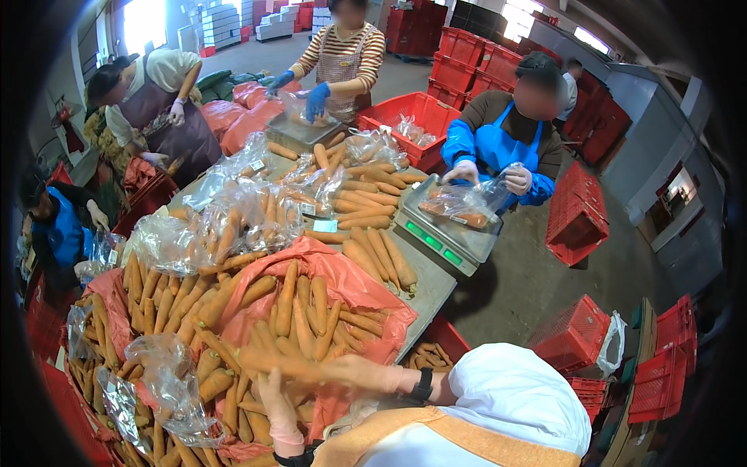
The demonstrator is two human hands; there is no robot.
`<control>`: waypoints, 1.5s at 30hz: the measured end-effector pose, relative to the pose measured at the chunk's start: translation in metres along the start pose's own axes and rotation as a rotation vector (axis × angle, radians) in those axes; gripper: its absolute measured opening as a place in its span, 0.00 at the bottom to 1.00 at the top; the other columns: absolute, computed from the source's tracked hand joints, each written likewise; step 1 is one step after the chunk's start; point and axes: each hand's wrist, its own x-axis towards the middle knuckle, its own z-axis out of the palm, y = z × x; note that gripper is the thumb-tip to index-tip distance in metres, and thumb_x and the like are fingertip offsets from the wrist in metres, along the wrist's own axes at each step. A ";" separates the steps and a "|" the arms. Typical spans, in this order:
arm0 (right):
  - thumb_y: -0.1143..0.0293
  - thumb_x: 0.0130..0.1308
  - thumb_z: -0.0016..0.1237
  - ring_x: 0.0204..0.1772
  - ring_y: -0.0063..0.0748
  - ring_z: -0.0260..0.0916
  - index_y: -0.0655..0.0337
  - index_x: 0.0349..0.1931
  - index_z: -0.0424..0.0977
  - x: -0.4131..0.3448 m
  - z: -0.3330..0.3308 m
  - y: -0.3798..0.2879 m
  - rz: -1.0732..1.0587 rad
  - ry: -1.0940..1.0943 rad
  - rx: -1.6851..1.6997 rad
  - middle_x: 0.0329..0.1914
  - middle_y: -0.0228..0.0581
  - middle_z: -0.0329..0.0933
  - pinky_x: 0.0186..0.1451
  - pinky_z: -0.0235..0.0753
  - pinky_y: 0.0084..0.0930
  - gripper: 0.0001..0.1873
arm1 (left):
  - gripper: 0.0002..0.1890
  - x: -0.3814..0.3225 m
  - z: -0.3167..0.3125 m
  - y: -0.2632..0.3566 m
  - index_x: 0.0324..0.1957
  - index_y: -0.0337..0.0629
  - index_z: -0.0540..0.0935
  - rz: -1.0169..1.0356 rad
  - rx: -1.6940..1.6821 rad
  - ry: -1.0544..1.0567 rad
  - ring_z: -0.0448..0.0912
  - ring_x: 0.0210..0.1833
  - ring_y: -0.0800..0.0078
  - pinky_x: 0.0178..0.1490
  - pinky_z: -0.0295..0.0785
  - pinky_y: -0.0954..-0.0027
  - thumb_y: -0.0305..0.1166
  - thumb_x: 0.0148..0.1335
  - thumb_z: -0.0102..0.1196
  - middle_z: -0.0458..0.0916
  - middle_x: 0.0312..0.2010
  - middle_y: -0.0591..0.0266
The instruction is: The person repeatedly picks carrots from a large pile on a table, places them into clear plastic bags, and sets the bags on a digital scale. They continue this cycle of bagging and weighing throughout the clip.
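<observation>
My right hand [356,373], in a pale glove, grips a blurred carrot [280,365], perhaps more than one. My left hand [273,394] is raised against the carrot's underside from below; motion blur hides its exact grip. Both hands are over a heap of loose carrots [303,321] in an opened red plastic bag [332,268]. More carrots [169,303] spread to the left of the bag. Crumpled clear plastic bags [169,373] lie on the carrots near my left hand.
Across the metal table [429,292] lie carrot rows [367,204] and clear bags of carrots [262,216]. A co-worker handles a bag on a digital scale [449,222]; another works at a second scale [303,131]. Red crates [578,216] stand on the floor at right.
</observation>
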 end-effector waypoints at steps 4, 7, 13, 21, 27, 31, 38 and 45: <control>0.43 0.71 0.31 0.22 0.14 0.54 0.58 0.49 0.73 -0.011 -0.038 0.016 0.169 0.213 0.276 0.28 0.22 0.70 0.25 0.54 0.15 0.28 | 0.14 -0.005 -0.030 0.006 0.49 0.34 0.73 -0.145 0.523 -0.065 0.73 0.44 0.75 0.51 0.68 0.73 0.29 0.63 0.52 0.76 0.42 0.62; 0.44 0.71 0.32 0.25 0.13 0.57 0.58 0.53 0.72 0.001 -0.066 0.033 0.044 0.345 0.389 0.31 0.20 0.71 0.25 0.56 0.15 0.28 | 0.14 -0.016 -0.071 0.000 0.48 0.33 0.74 -0.188 0.632 0.075 0.73 0.41 0.77 0.50 0.68 0.75 0.29 0.62 0.53 0.75 0.38 0.63; 0.46 0.59 0.51 0.34 0.37 0.73 0.62 0.52 0.72 0.045 -0.112 0.071 0.101 0.535 -0.389 0.34 0.37 0.75 0.37 0.71 0.29 0.30 | 0.24 -0.026 -0.138 -0.032 0.49 0.31 0.73 0.038 1.334 0.246 0.68 0.55 0.50 0.61 0.61 0.59 0.33 0.52 0.62 0.72 0.50 0.44; 0.49 0.57 0.49 0.38 0.55 0.74 0.66 0.40 0.74 0.072 -0.049 -0.058 -0.226 -0.090 -0.678 0.33 0.55 0.76 0.41 0.72 0.39 0.26 | 0.30 -0.041 -0.147 -0.062 0.50 0.32 0.73 0.182 1.654 -0.005 0.60 0.63 0.43 0.68 0.54 0.50 0.37 0.45 0.65 0.69 0.56 0.42; 0.61 0.49 0.52 0.32 0.45 0.74 0.63 0.32 0.76 0.014 0.088 -0.226 -0.730 -0.859 -1.114 0.29 0.45 0.77 0.28 0.68 0.45 0.15 | 0.25 -0.038 -0.125 -0.048 0.47 0.34 0.76 0.308 1.715 -0.179 0.66 0.55 0.47 0.64 0.58 0.52 0.35 0.45 0.63 0.72 0.50 0.46; 0.64 0.45 0.54 0.23 0.39 0.72 0.63 0.22 0.76 -0.016 0.126 -0.262 -1.061 -0.988 -1.436 0.21 0.39 0.75 0.15 0.60 0.46 0.10 | 0.26 -0.038 -0.102 -0.042 0.48 0.34 0.74 0.296 1.611 -0.172 0.66 0.56 0.48 0.64 0.58 0.53 0.34 0.45 0.63 0.71 0.51 0.46; 0.65 0.42 0.56 0.21 0.37 0.70 0.63 0.18 0.75 0.004 0.187 -0.244 -1.334 -0.880 -1.376 0.19 0.38 0.74 0.13 0.59 0.45 0.10 | 0.28 -0.039 -0.063 -0.051 0.51 0.34 0.70 0.287 1.404 -0.170 0.65 0.58 0.49 0.65 0.58 0.54 0.32 0.46 0.63 0.68 0.53 0.46; 0.66 0.38 0.58 0.19 0.36 0.69 0.62 0.14 0.73 0.016 0.200 -0.251 -1.366 -0.878 -1.313 0.18 0.37 0.73 0.11 0.57 0.44 0.10 | 0.31 -0.027 -0.013 -0.061 0.54 0.34 0.67 0.218 1.244 -0.257 0.64 0.59 0.51 0.65 0.58 0.55 0.30 0.47 0.62 0.66 0.56 0.46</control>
